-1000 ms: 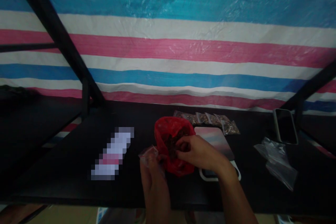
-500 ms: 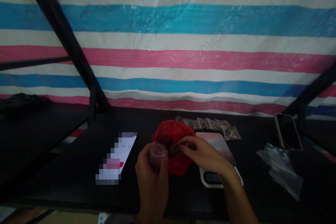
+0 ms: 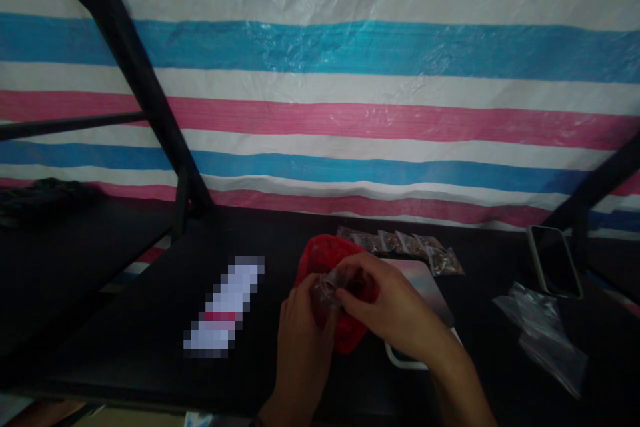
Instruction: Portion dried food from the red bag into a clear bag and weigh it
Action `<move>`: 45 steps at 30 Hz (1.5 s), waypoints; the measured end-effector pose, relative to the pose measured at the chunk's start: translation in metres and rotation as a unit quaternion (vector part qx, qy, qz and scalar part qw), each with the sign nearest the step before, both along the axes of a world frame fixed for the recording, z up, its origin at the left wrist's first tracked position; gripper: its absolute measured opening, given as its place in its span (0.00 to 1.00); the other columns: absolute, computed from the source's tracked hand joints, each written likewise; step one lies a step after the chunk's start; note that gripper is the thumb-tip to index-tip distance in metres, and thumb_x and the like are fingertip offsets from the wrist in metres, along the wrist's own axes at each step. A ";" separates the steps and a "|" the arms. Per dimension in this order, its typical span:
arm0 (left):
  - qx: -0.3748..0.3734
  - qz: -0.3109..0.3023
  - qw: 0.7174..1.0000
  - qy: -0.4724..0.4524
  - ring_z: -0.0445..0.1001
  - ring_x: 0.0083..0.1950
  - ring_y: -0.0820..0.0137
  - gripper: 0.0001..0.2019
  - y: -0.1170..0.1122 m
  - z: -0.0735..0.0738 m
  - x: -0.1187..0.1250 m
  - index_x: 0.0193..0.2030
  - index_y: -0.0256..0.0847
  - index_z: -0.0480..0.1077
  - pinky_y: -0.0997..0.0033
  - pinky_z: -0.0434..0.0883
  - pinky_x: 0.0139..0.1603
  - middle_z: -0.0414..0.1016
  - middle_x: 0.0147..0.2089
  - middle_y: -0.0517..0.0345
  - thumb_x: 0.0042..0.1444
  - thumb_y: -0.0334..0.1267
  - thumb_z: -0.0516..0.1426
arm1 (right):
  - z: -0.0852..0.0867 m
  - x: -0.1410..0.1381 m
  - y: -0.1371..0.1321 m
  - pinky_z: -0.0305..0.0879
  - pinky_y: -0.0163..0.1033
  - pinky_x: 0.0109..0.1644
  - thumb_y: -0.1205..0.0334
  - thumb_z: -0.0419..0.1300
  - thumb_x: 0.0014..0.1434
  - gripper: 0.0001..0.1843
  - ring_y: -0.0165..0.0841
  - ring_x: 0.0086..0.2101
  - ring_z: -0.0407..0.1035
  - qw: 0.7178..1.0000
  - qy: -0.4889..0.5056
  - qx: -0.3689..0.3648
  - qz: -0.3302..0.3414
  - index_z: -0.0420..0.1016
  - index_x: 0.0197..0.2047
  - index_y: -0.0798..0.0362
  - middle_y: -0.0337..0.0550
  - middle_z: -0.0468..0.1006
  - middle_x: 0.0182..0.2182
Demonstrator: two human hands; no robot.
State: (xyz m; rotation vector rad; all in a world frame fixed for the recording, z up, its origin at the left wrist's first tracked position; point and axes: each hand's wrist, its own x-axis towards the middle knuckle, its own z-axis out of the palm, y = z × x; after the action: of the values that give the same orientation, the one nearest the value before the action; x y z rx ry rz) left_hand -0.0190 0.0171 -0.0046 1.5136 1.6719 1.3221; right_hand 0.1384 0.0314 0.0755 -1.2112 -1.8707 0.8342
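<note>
Our left hand (image 3: 305,330) and right hand (image 3: 397,313) both pinch one small clear pouch (image 3: 327,285) touching one crumpled red plastic bag (image 3: 320,255)

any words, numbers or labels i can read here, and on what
None can be read.
Pale strip: blurred out.
Phone: screen dark.
Small filled packets and scale: no legible print.

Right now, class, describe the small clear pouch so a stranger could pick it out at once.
On the black table below the striped tarp, find the red bag. In front of it, the left hand and right hand pinch the small clear pouch; the filled pouches and empty pouches lie untouched.
</note>
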 end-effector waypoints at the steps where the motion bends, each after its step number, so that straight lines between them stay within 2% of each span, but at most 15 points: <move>1: 0.000 -0.002 1.000 0.000 0.77 0.59 0.45 0.24 0.001 -0.001 -0.001 0.58 0.40 0.73 0.37 0.71 0.62 0.80 0.59 0.39 0.59 0.50 0.57 | 0.001 -0.002 -0.001 0.70 0.41 0.53 0.69 0.66 0.60 0.14 0.35 0.46 0.76 1.000 -0.016 0.020 -0.005 0.79 0.48 0.45 0.36 0.83 0.46; 4: 0.008 -0.012 1.000 0.008 0.77 0.59 0.45 0.23 0.002 -0.002 -0.002 0.58 0.41 0.73 0.37 0.71 0.61 0.80 0.59 0.39 0.59 0.48 0.57 | 0.004 -0.005 -0.004 0.67 0.44 0.61 0.73 0.67 0.59 0.20 0.36 0.53 0.75 0.997 -0.048 0.066 -0.015 0.78 0.52 0.43 0.38 0.81 0.52; 6: 0.018 -0.013 1.000 0.006 0.77 0.58 0.45 0.21 0.002 -0.003 -0.002 0.57 0.42 0.74 0.38 0.71 0.60 0.80 0.57 0.40 0.59 0.47 0.58 | 0.005 -0.006 -0.006 0.67 0.46 0.64 0.73 0.67 0.60 0.23 0.37 0.56 0.74 0.995 -0.063 0.078 -0.019 0.78 0.55 0.43 0.39 0.80 0.56; 11: 0.029 -0.002 0.999 -0.041 0.77 0.58 0.47 0.22 0.002 -0.002 -0.002 0.56 0.43 0.74 0.41 0.73 0.59 0.79 0.56 0.43 0.57 0.49 0.62 | 0.007 -0.009 -0.010 0.71 0.44 0.59 0.72 0.67 0.62 0.22 0.37 0.52 0.75 0.995 -0.060 0.074 -0.025 0.79 0.56 0.42 0.40 0.79 0.55; 15: 0.043 0.001 0.990 -0.137 0.79 0.56 0.54 0.22 -0.004 -0.005 -0.004 0.59 0.43 0.70 0.48 0.76 0.57 0.78 0.57 0.45 0.62 0.51 0.62 | 0.009 -0.010 -0.010 0.70 0.43 0.60 0.67 0.66 0.65 0.21 0.37 0.53 0.75 0.988 -0.031 0.135 -0.065 0.77 0.59 0.44 0.43 0.79 0.56; 17: 0.109 0.031 0.978 -0.173 0.80 0.50 0.59 0.22 -0.014 -0.008 -0.002 0.59 0.44 0.69 0.56 0.78 0.51 0.78 0.53 0.48 0.65 0.53 0.60 | 0.008 -0.008 -0.009 0.70 0.43 0.59 0.66 0.65 0.65 0.20 0.38 0.53 0.75 0.987 -0.037 0.134 -0.085 0.77 0.59 0.44 0.44 0.79 0.55; 20: 0.244 0.077 0.951 -0.172 0.78 0.37 0.65 0.25 -0.035 -0.009 0.006 0.53 0.45 0.70 0.65 0.76 0.36 0.77 0.44 0.54 0.60 0.62 0.63 | 0.001 -0.002 -0.004 0.71 0.43 0.54 0.67 0.66 0.63 0.14 0.40 0.48 0.77 0.990 -0.120 0.041 -0.063 0.82 0.51 0.46 0.44 0.83 0.50; 22: 0.217 0.109 0.953 -0.183 0.76 0.35 0.65 0.26 -0.046 -0.005 0.013 0.51 0.46 0.71 0.65 0.75 0.33 0.76 0.42 0.54 0.61 0.66 0.60 | -0.006 0.001 0.001 0.71 0.43 0.53 0.68 0.66 0.62 0.11 0.42 0.47 0.78 0.981 -0.187 -0.014 -0.046 0.84 0.46 0.48 0.45 0.84 0.47; 25: 0.129 0.150 0.958 -0.208 0.78 0.44 0.61 0.27 -0.053 0.003 0.017 0.55 0.46 0.70 0.61 0.77 0.43 0.76 0.49 0.51 0.64 0.67 0.57 | -0.014 0.001 0.011 0.69 0.45 0.55 0.68 0.65 0.63 0.12 0.43 0.49 0.78 0.970 -0.235 -0.016 -0.067 0.84 0.48 0.49 0.47 0.84 0.49; 28: 0.070 0.131 0.971 -0.186 0.76 0.49 0.59 0.27 -0.053 0.004 0.015 0.55 0.45 0.69 0.57 0.75 0.51 0.74 0.50 0.51 0.65 0.66 0.55 | -0.020 -0.004 0.019 0.68 0.47 0.58 0.67 0.64 0.65 0.13 0.45 0.51 0.77 0.956 -0.270 0.002 -0.112 0.83 0.52 0.51 0.49 0.83 0.52; 33: 0.064 0.092 0.988 -0.104 0.73 0.52 0.57 0.24 -0.055 -0.011 0.011 0.52 0.44 0.71 0.53 0.73 0.55 0.72 0.53 0.47 0.69 0.62 0.53 | -0.032 -0.012 0.030 0.66 0.50 0.61 0.64 0.64 0.66 0.15 0.49 0.55 0.73 0.929 -0.335 0.008 -0.155 0.81 0.55 0.54 0.52 0.82 0.54; 38: 0.013 0.045 0.993 -0.112 0.74 0.57 0.56 0.21 -0.047 -0.020 0.001 0.55 0.44 0.72 0.50 0.74 0.58 0.72 0.57 0.46 0.68 0.58 0.56 | -0.037 -0.015 0.035 0.66 0.49 0.62 0.65 0.65 0.65 0.16 0.48 0.55 0.73 0.938 -0.316 0.019 -0.142 0.81 0.56 0.54 0.52 0.82 0.54; 42: -0.041 0.048 0.981 -0.181 0.76 0.56 0.56 0.27 -0.037 -0.017 -0.008 0.56 0.43 0.71 0.51 0.76 0.56 0.76 0.55 0.46 0.65 0.63 0.56 | -0.034 -0.021 0.034 0.68 0.48 0.60 0.65 0.65 0.65 0.16 0.46 0.53 0.75 0.956 -0.275 0.007 -0.105 0.82 0.56 0.55 0.53 0.82 0.54; 45: -0.039 0.058 0.975 -0.213 0.77 0.53 0.56 0.31 -0.031 -0.013 -0.008 0.54 0.42 0.72 0.54 0.77 0.53 0.77 0.53 0.46 0.62 0.68 0.55 | -0.031 -0.027 0.030 0.68 0.47 0.60 0.65 0.66 0.63 0.16 0.45 0.52 0.75 0.965 -0.249 0.004 -0.077 0.83 0.54 0.54 0.51 0.83 0.52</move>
State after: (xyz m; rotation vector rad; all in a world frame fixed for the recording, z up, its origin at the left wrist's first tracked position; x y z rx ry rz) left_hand -0.0273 -0.0143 -0.0180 1.0080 1.5277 1.4963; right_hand 0.1114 0.0616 0.0442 -1.6518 -2.1250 0.4604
